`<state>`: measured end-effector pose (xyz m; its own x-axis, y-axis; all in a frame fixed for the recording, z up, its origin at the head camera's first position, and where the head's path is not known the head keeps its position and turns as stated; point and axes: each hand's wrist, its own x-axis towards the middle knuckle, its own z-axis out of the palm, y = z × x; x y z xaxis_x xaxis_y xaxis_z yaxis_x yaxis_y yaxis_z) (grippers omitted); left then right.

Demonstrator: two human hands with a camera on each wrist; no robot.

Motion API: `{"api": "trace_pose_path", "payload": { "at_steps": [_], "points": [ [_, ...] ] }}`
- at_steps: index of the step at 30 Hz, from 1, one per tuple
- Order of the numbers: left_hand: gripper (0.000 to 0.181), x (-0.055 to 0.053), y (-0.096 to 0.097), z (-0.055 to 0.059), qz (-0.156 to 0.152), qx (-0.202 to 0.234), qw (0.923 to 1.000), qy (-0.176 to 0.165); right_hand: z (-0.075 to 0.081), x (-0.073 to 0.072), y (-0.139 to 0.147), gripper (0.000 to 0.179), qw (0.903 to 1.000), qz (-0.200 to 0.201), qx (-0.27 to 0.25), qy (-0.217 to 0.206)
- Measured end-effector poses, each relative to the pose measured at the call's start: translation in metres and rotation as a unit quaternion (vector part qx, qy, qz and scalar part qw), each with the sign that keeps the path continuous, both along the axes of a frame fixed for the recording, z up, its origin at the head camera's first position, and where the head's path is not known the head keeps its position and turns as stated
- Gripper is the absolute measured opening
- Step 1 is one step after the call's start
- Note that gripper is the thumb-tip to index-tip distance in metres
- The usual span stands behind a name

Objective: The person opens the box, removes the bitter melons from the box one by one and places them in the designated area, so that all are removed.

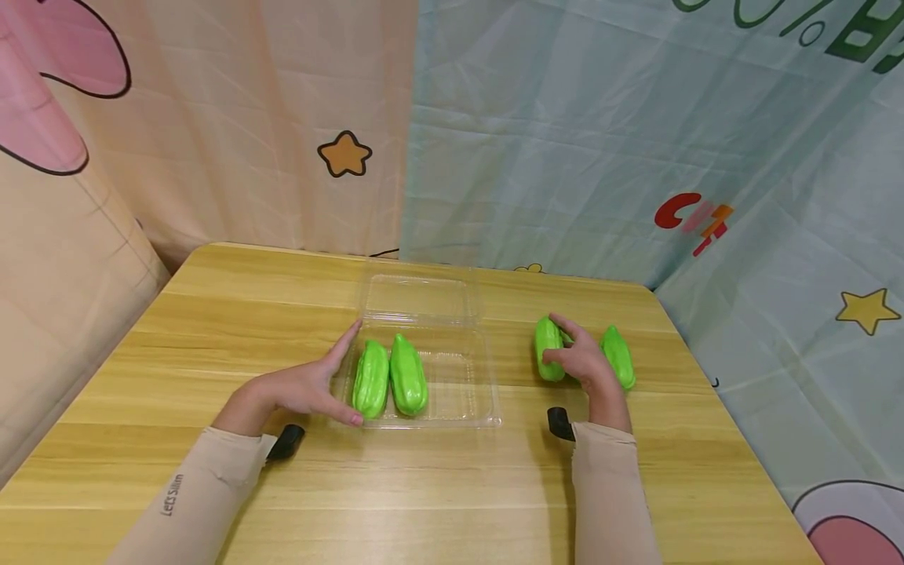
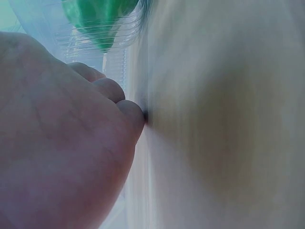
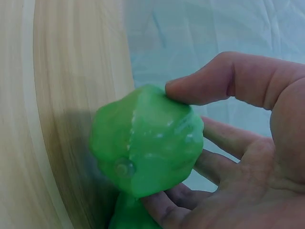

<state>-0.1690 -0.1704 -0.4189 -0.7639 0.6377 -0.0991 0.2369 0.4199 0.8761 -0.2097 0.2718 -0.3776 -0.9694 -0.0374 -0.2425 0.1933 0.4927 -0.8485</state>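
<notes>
My left hand [image 1: 311, 388] is spread along the left side of a clear plastic clamshell box [image 1: 487, 392], thumb by its near left corner and fingertips at its left rim. Inside lie two glossy green ridged toy vegetables, one [image 1: 371, 380] leaning close to the other [image 1: 408, 375]. To the right, my right hand [image 1: 586, 361] grips another green ridged toy vegetable [image 3: 147, 140], its thumb on one side and fingers round the other. Just right of that hand lies one more green toy vegetable [image 1: 618, 358] on the table.
The box's transparent lid [image 1: 421, 297] lies folded back toward the far side. Everything stands on a wood-grain table [image 1: 438, 494]; printed curtains [image 1: 537, 141] hang right behind its far edge and along the sides.
</notes>
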Motion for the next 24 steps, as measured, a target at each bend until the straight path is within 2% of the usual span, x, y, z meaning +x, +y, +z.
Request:
{"api": "trace_pose_path", "payload": {
  "at_steps": [16,24],
  "points": [
    [0.142,0.0,0.0006,0.0008,-0.001,0.0,1.0,0.002,-0.002,-0.0005,-0.0017,0.087,0.997,-0.014,0.075,0.017],
    [0.142,-0.0003,0.0001,-0.0002,-0.002,-0.003,1.0,0.006,-0.0024,-0.0008,-0.0027,0.085,0.9905,-0.008,0.137,0.01]
  ]
}}
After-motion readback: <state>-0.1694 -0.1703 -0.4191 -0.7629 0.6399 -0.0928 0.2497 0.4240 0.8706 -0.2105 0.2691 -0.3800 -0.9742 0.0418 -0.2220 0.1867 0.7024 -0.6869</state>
